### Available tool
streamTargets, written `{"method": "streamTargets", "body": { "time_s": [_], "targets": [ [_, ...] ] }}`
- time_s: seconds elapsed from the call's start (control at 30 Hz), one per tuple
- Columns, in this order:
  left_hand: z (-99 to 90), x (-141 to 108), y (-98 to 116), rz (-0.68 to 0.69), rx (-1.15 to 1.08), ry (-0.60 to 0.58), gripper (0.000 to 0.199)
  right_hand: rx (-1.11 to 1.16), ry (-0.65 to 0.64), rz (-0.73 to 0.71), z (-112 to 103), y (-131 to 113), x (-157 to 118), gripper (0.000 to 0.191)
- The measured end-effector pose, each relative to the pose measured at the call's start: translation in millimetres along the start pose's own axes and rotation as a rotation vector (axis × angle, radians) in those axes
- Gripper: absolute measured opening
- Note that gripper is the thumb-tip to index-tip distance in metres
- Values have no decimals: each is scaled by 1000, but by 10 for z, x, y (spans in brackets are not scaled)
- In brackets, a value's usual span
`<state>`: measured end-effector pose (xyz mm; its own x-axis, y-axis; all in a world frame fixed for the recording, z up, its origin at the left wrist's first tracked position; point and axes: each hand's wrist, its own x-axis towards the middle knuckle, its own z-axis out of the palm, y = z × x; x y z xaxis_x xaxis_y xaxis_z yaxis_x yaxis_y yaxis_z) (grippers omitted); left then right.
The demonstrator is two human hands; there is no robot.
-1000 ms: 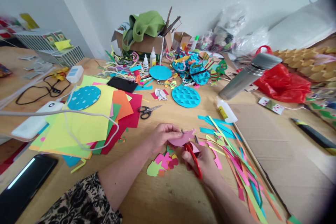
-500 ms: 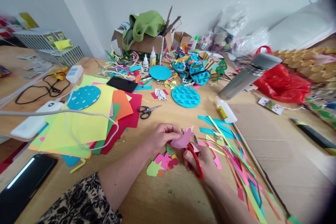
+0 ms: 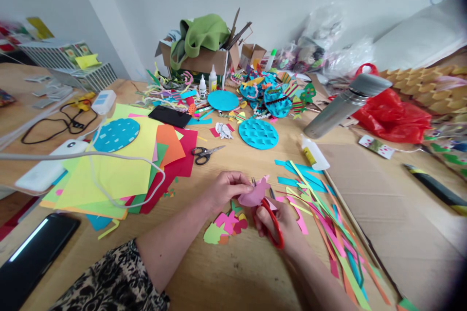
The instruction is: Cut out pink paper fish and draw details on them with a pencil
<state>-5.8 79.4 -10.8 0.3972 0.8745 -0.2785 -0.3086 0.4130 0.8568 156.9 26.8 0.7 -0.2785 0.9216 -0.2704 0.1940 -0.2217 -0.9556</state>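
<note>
While your left hand (image 3: 226, 189) pinches the pink paper (image 3: 253, 194) above the counter (image 3: 226, 277), your right hand (image 3: 290, 226) grips the red-handled scissors (image 3: 278, 231) right at that paper; colourful cutouts (image 3: 228, 222) lie near both hands.

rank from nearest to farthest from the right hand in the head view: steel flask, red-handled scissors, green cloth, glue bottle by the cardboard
1. Red-handled scissors: in the right hand
2. Glue bottle: ahead, by the cardboard
3. Steel flask: beyond the bottle
4. Green cloth: far back left, in the box
</note>
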Motion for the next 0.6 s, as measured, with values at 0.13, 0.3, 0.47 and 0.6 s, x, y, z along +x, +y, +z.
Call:
{"method": "streamTargets", "body": {
  "time_s": [0.13, 0.3, 0.47, 0.6],
  "targets": [
    [-7, 7, -10, 4, 4, -8, 23, 4, 3, 0, -1, 13, 8, 42],
    [-4, 12, -1, 8, 4, -10, 23, 3, 9, 17, 2, 11, 14, 46],
    [-3, 8, 7, -5, 1, -9, 26, 13, 13, 41, 8, -29, 19, 46],
    [-6, 4, 3, -4, -2, -6, 25, 12, 25, 55, 9, -42, 18, 45]
  ]
}}
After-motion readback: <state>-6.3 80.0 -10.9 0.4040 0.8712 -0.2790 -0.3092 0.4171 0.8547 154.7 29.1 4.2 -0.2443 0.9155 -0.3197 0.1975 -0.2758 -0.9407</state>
